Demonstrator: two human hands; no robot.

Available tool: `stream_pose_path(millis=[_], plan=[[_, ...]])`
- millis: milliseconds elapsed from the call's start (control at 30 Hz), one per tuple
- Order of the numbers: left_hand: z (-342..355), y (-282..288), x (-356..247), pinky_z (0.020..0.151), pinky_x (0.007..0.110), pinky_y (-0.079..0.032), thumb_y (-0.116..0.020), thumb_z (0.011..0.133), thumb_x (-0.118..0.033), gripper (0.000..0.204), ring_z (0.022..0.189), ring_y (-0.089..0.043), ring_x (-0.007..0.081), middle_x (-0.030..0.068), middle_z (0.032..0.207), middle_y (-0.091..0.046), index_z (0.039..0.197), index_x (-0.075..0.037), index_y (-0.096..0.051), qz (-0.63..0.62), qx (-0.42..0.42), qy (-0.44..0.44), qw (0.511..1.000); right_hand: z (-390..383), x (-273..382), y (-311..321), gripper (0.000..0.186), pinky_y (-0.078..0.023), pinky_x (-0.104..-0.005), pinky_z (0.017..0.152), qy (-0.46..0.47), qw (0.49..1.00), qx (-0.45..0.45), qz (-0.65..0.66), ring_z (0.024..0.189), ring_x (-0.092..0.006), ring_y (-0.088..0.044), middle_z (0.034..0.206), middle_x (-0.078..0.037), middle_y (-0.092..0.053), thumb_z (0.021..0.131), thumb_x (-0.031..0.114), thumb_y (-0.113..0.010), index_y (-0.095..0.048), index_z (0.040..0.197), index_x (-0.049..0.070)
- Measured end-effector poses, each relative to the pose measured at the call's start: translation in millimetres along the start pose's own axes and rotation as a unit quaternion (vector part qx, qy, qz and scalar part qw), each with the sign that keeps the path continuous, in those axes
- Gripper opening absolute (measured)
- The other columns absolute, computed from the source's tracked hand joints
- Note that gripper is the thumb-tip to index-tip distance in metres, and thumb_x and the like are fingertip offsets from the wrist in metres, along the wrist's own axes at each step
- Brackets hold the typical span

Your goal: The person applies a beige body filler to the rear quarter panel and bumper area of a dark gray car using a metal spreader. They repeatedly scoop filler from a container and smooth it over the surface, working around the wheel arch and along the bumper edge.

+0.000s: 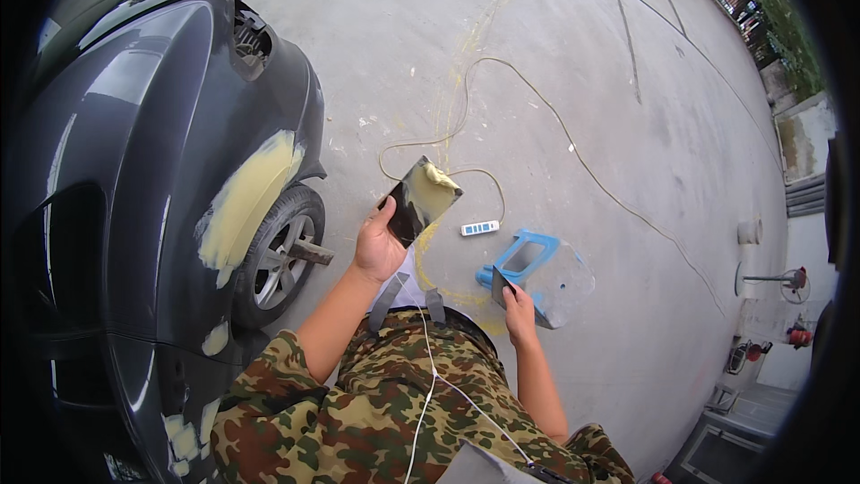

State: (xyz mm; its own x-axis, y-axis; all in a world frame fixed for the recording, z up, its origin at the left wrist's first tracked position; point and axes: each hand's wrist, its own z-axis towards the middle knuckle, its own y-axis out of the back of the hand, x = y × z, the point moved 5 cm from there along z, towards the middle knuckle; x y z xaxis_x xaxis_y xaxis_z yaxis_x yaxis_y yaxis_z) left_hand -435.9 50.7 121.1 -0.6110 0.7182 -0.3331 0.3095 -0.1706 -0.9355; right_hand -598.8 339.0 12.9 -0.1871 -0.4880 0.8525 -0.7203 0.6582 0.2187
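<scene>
My left hand [380, 246] grips a dark flat board [412, 209] by its near left edge, the thumb on top. A lump of pale yellow body filler [435, 177] sits at the board's far end, with a thin smear below it. Held in my right hand [519, 314] is a dark thin-bladed spreader [503, 286], tilted up and apart from the board. To the left stands a dark grey car [152, 170]. A broad patch of yellow filler [251, 202] covers its panel above the wheel [285, 255], with smaller patches further down the side.
A blue-and-grey plastic step stool [537, 255] stands just beyond my right hand. A white power strip [480, 228] lies on the concrete floor, its cord [573, 151] looping across. A block-like piece [312, 252] juts out by the wheel. A fan [788, 280] and other equipment line the right wall.
</scene>
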Motion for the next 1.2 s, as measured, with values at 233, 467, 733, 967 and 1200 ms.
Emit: stream_pose_path(millis=[233, 467, 733, 967, 1200], plan=[[90, -4, -19, 0.111, 0.040, -0.045, -0.048, 0.107, -0.018, 0.038, 0.126, -0.059, 0.0243, 0.0140, 0.137, -0.060, 0.138, 0.004, -0.050, -0.060, -0.013, 0.085, 0.995, 52, 25, -14, 0.033, -0.047, -0.0302, 0.088, -0.064, 0.994, -0.087, -0.027, 0.095, -0.0132, -0.058, 0.109, -0.006, -0.069, 0.102, 0.014, -0.054, -0.064, 0.128, -0.004], [188, 7, -132, 0.109, 0.043, -0.047, -0.046, 0.107, -0.014, 0.037, 0.124, -0.061, 0.0284, 0.0192, 0.134, -0.060, 0.136, 0.007, -0.050, -0.088, 0.015, 0.078, 0.993, 201, 146, -117, 0.031, -0.049, -0.0315, 0.083, -0.011, 0.996, -0.005, -0.086, 0.089, -0.0136, -0.061, 0.101, -0.007, -0.071, 0.102, 0.017, -0.053, -0.067, 0.120, -0.005], [238, 9, -196, 0.110, 0.042, -0.045, -0.050, 0.103, -0.016, 0.041, 0.123, -0.061, 0.0270, 0.0182, 0.134, -0.062, 0.136, 0.008, -0.051, -0.090, -0.038, -0.012, 0.995, 301, 232, -186, 0.029, -0.048, -0.0330, 0.073, 0.016, 0.987, 0.024, -0.158, 0.077, -0.0129, -0.059, 0.085, -0.008, -0.070, 0.100, 0.020, -0.057, -0.068, 0.108, -0.005], [259, 17, -228, 0.115, 0.045, -0.039, -0.048, 0.106, -0.019, 0.041, 0.132, -0.055, 0.0283, 0.0160, 0.141, -0.057, 0.140, 0.004, -0.049, -0.058, -0.096, -0.132, 0.985, 389, 301, -257, 0.028, -0.047, -0.0320, 0.069, 0.101, 0.963, 0.160, -0.191, 0.072, -0.0116, -0.055, 0.078, -0.006, -0.065, 0.099, 0.021, -0.059, -0.069, 0.107, -0.003], [384, 8, -200, 0.113, 0.045, -0.042, -0.047, 0.107, -0.021, 0.041, 0.129, -0.057, 0.0288, 0.0155, 0.139, -0.059, 0.139, 0.004, -0.050, -0.044, -0.209, -0.239, 0.947, 550, 388, -281, 0.031, -0.050, -0.0354, 0.077, 0.170, 0.905, 0.295, -0.255, 0.083, -0.0220, -0.067, 0.086, -0.018, -0.070, 0.098, 0.023, -0.060, -0.069, 0.111, -0.003]])
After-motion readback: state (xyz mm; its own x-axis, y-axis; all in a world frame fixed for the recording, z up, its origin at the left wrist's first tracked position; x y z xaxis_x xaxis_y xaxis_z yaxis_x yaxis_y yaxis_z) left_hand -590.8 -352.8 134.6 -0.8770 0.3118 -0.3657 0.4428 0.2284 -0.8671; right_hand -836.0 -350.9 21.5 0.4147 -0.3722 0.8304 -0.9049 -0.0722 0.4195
